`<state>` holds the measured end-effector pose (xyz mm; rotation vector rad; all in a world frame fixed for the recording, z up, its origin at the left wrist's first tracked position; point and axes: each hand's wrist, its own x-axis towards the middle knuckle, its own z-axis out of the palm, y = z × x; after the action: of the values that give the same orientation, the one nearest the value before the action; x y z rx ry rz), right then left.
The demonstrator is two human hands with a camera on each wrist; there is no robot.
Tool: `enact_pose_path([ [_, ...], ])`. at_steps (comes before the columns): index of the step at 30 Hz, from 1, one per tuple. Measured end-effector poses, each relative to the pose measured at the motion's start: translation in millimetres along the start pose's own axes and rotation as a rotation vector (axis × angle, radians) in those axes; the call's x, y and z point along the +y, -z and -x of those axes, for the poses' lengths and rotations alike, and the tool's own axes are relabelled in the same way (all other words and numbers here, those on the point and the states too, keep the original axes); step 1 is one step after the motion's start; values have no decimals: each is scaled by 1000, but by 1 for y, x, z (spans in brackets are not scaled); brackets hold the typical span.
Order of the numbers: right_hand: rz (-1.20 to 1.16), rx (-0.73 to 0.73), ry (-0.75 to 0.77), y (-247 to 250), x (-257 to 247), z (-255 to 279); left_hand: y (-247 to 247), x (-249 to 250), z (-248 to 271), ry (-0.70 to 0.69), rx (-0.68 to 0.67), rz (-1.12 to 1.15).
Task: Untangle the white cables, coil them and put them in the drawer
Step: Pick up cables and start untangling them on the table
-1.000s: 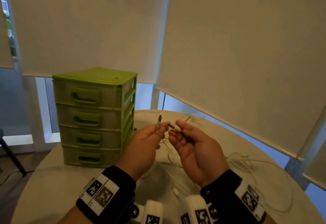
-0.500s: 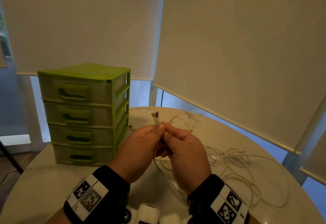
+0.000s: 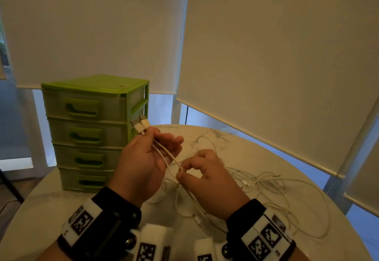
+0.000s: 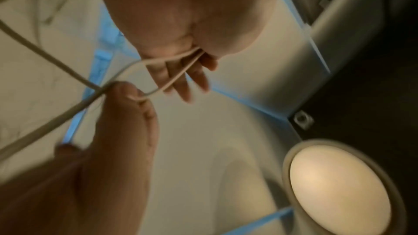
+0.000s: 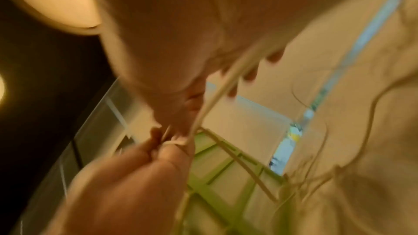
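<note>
head view: my left hand (image 3: 143, 164) pinches two plugs (image 3: 141, 126) of the white cables (image 3: 264, 182) beside the green drawer unit (image 3: 92, 129); my right hand (image 3: 205, 176) pinches both strands, slack on the table (image 3: 235, 143). left wrist: strands cross my palm. right wrist: blurred, same pinch.

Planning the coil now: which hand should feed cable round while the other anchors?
Right hand, probably: it pinches the white cables nearest the loose tangle on the table. The left hand grips both plugs.

table (image 3: 235, 147) (round, white marble) | green drawer unit (image 3: 90, 133) left | loose white cables (image 3: 276, 195) right
</note>
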<state>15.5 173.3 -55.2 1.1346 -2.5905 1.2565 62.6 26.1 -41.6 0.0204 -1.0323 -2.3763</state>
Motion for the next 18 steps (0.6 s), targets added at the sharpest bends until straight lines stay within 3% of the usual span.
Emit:
enact_pose_path([
  [3, -477, -337, 46, 0, -4, 3, 3, 9, -2, 93, -33, 195],
  [5, -457, -400, 7, 4, -3, 5, 8, 17, -5, 56, -12, 194],
  [9, -7, -323, -73, 20, 13, 0, 9, 21, -3, -70, 119, 120],
  [12, 328, -414, -139, 25, 20, 0, 4, 19, 2, -169, 194, 77],
  [15, 291, -313, -190, 23, 22, -2, 4, 20, 5, -243, 155, -56],
  [18, 36, -56, -166, 26, 17, -3, 5, 12, 7, -316, 34, -635],
])
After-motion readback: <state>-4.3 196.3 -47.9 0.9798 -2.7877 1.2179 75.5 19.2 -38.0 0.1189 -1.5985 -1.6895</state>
